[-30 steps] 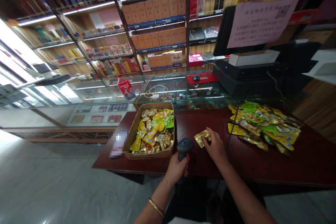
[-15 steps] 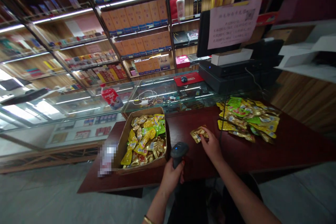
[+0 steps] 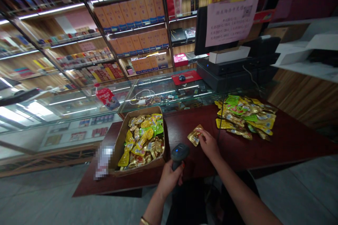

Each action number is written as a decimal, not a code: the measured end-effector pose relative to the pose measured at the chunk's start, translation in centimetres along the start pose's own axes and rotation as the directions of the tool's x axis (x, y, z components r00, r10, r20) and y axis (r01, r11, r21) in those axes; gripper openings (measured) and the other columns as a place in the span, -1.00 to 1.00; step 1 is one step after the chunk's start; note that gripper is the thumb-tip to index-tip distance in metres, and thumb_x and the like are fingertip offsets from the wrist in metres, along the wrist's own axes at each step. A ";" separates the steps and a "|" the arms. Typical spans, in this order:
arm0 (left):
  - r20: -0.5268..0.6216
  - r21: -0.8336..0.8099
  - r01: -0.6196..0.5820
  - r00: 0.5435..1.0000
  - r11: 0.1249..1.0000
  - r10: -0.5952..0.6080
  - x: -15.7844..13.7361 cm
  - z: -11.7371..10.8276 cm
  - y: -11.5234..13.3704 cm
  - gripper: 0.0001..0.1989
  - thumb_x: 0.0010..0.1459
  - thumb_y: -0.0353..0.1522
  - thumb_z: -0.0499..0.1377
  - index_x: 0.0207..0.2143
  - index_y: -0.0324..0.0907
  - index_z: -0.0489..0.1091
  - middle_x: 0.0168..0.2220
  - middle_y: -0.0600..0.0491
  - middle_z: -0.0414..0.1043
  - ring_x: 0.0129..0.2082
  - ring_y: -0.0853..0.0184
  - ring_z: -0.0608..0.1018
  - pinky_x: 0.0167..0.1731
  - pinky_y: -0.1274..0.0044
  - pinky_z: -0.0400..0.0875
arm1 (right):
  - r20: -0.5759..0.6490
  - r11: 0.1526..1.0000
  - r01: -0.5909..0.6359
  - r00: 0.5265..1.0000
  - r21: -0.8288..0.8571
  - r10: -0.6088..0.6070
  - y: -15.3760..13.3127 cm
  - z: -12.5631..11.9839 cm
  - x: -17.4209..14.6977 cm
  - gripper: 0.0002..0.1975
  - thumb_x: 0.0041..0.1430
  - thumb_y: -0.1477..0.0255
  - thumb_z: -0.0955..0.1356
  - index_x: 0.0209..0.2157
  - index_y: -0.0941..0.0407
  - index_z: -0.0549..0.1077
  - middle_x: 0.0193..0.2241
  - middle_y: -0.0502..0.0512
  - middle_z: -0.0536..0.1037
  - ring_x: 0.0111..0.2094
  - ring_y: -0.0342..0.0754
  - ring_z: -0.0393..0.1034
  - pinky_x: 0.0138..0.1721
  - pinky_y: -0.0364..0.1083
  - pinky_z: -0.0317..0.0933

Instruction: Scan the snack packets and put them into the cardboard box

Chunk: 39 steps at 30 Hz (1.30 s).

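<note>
My left hand is wrapped round the handle of a dark barcode scanner, whose head shows a small blue light. The scanner's head is just left of and nearer to me than a gold snack packet. My right hand grips that packet at its right edge, low over the dark red table. To the left stands an open cardboard box of gold, yellow and green packets. On the right lies a loose pile of similar packets.
A scanner cable crosses the table. Behind it runs a glass display counter with a red-capped bottle, a mouse and a monitor bearing a pink notice. Stocked shelves line the back wall.
The gold packet in my right hand has turned and now lies flatter, with more of its face showing. The whole view has shifted slightly; my left hand keeps hold of the scanner.
</note>
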<state>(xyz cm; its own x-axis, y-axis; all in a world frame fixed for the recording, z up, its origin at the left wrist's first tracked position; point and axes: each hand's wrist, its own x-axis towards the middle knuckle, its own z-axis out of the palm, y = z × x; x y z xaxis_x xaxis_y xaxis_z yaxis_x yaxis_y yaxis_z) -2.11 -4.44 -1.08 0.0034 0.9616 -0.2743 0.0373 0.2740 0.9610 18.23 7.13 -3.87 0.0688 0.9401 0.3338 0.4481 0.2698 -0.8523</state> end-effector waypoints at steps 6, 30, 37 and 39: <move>0.049 0.006 -0.006 0.999 1.000 0.006 -0.1 -0.3 0.1 -0.62 0.03 -0.09 0.33 -0.35 -0.21 0.38 -0.67 0.21 0.31 -0.79 0.48 0.32 -0.75 0.64 0.25 | -0.003 1.000 0.003 1.000 0.004 -0.003 0.6 0.2 0.1 -0.63 0.28 0.36 0.20 -0.04 0.06 0.56 0.03 0.19 0.60 0.07 0.07 0.49 0.14 0.07 0.33; 0.091 -0.001 -0.005 0.996 1.000 0.005 -0.2 -0.6 0.2 -0.73 0.02 -0.20 0.30 -0.37 -0.22 0.40 -0.68 0.20 0.32 -0.78 0.46 0.34 -0.73 0.62 0.28 | 0.033 0.996 -0.055 0.998 0.072 0.053 0.8 0.2 0.2 -0.62 0.25 0.38 0.18 -0.07 0.06 0.57 0.01 0.20 0.61 0.00 0.07 0.54 -0.03 0.02 0.45; 0.079 0.002 -0.008 0.997 1.000 0.008 -0.2 -0.5 0.3 -0.68 0.03 -0.14 0.32 -0.39 -0.20 0.37 -0.68 0.20 0.32 -0.78 0.46 0.33 -0.74 0.62 0.27 | 0.003 0.996 -0.046 0.999 0.082 0.046 0.4 0.1 0.1 -0.63 0.23 0.33 0.23 -0.03 0.08 0.55 0.04 0.22 0.60 0.08 0.12 0.49 0.16 0.11 0.32; 0.051 0.003 -0.006 0.999 1.000 0.006 -0.1 -0.3 0.3 -0.64 0.06 -0.09 0.30 -0.37 -0.19 0.36 -0.68 0.21 0.31 -0.79 0.46 0.33 -0.75 0.63 0.25 | -0.029 0.972 -0.135 0.989 0.194 0.143 0.4 0.1 0.4 -0.53 0.19 0.30 0.29 0.12 0.09 0.45 0.07 0.24 0.57 0.02 0.13 0.53 0.09 0.11 0.39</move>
<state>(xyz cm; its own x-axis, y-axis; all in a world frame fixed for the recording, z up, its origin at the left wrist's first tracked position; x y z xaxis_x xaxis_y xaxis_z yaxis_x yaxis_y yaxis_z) -2.40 -4.42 -0.78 0.0551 0.9613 -0.2699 0.0398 0.2679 0.9626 18.33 7.62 -4.17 0.1586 0.9626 0.2198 0.2532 0.1755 -0.9514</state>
